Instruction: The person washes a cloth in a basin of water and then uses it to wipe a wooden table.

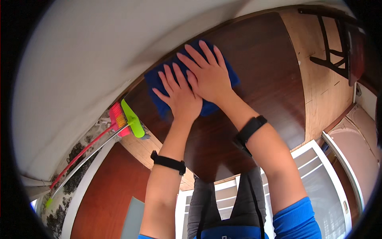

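A blue cloth (209, 111) lies spread on a dark brown wooden tabletop (265, 59), close to the edge along the wall. My left hand (182, 98) rests flat on the cloth with its fingers spread, pressing it against the wood. Beside it and slightly farther forward, my right hand (210, 74) also lies palm down on the cloth, its thumb touching or overlapping the left hand. Neither hand has its fingers closed around the cloth. The parts of the cloth beneath the palms are hidden. A black band circles each forearm.
A pale wall (89, 59) borders the table's far side. To the left, a green-headed broom (134, 119) and a red long-handled brush or dustpan (115, 115) lean by the wall. A dark wooden chair (343, 50) stands at the upper right, and white-framed panels (322, 170) are at the lower right.
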The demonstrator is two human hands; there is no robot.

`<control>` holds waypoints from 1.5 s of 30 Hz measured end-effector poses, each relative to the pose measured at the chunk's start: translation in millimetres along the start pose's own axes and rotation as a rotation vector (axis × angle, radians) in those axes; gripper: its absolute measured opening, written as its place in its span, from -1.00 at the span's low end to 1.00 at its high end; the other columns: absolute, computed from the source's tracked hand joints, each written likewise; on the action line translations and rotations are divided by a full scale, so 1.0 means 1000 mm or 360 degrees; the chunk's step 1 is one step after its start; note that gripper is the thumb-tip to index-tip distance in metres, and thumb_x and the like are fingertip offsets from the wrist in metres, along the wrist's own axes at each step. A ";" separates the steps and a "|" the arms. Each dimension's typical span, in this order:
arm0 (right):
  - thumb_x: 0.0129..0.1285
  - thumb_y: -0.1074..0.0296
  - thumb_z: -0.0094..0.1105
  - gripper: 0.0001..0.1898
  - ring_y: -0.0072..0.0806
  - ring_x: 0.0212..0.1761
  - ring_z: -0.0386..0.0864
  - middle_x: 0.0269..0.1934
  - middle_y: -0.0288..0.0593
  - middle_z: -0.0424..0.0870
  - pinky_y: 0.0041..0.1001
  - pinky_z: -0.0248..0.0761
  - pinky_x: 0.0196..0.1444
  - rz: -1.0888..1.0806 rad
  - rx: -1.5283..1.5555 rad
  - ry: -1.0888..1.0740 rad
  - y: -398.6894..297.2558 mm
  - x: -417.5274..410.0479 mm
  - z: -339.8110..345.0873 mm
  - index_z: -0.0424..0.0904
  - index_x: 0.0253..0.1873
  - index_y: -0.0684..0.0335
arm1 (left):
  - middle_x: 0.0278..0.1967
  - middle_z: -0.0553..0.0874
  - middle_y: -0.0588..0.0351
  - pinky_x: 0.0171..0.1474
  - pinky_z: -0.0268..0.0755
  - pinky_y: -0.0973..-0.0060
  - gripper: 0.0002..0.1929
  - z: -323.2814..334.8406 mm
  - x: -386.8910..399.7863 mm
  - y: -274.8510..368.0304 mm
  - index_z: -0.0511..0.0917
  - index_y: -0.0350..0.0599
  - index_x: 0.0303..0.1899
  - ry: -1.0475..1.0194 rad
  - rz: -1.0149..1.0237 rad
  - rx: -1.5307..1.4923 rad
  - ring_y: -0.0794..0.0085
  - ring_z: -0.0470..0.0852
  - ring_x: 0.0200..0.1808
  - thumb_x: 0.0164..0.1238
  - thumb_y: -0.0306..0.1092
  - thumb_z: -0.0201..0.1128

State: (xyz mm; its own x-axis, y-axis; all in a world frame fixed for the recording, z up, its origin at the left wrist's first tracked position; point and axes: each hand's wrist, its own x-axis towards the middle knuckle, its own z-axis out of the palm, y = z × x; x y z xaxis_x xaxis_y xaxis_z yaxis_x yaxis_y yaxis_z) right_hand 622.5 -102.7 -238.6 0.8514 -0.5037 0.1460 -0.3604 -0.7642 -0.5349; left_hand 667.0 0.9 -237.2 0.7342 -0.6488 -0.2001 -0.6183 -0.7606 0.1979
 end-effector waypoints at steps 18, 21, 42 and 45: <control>0.21 0.21 0.01 -0.54 -0.13 0.42 0.12 0.34 -0.24 0.31 -0.06 -0.10 0.42 0.0038 -0.0042 -0.0036 0.054 0.004 -0.031 0.44 0.25 -0.02 | 0.45 -0.04 -0.14 0.31 -0.45 -0.31 -0.39 0.008 0.016 0.053 0.01 -0.21 0.41 -0.0068 0.0043 -0.0009 -0.02 -0.20 0.49 0.45 -0.08 -0.17; 0.19 0.19 0.03 -0.50 -0.14 0.43 0.11 0.36 -0.25 0.28 -0.04 -0.11 0.42 0.0053 -0.0076 -0.0229 0.057 -0.037 -0.047 0.41 0.28 -0.07 | 0.43 -0.04 -0.23 0.32 -0.48 -0.31 -0.39 0.020 -0.027 0.067 0.02 -0.26 0.40 -0.0138 0.0056 -0.0081 -0.11 -0.20 0.48 0.46 -0.08 -0.18; 0.16 0.14 0.05 -0.57 -0.04 0.31 0.24 0.16 -0.13 0.45 0.01 0.01 0.35 -0.0015 -0.0398 0.0169 0.196 0.037 -0.099 0.49 0.16 -0.03 | 0.47 -0.21 -0.12 0.26 -0.61 -0.38 -0.24 0.024 0.058 0.189 -0.12 -0.15 0.45 -0.0271 0.0350 -0.0282 -0.05 -0.36 0.49 0.37 0.01 -0.03; 0.16 0.14 0.03 -0.58 -0.03 0.29 0.26 0.15 -0.11 0.46 0.02 -0.02 0.36 -0.0061 -0.0530 0.0167 0.193 0.040 -0.097 0.50 0.15 0.01 | 0.47 -0.17 -0.10 0.28 -0.61 -0.34 -0.23 0.025 0.060 0.186 -0.10 -0.20 0.44 -0.0192 0.0370 -0.0349 0.00 -0.32 0.50 0.35 -0.01 0.00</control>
State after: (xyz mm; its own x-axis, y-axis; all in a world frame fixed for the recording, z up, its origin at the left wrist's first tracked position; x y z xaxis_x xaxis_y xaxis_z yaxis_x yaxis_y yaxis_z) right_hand 549.9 -309.5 -255.7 0.8292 -0.4977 0.2545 -0.4484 -0.8640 -0.2289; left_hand 588.7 -180.0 -235.8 0.5341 -0.8122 -0.2349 -0.6806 -0.5778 0.4504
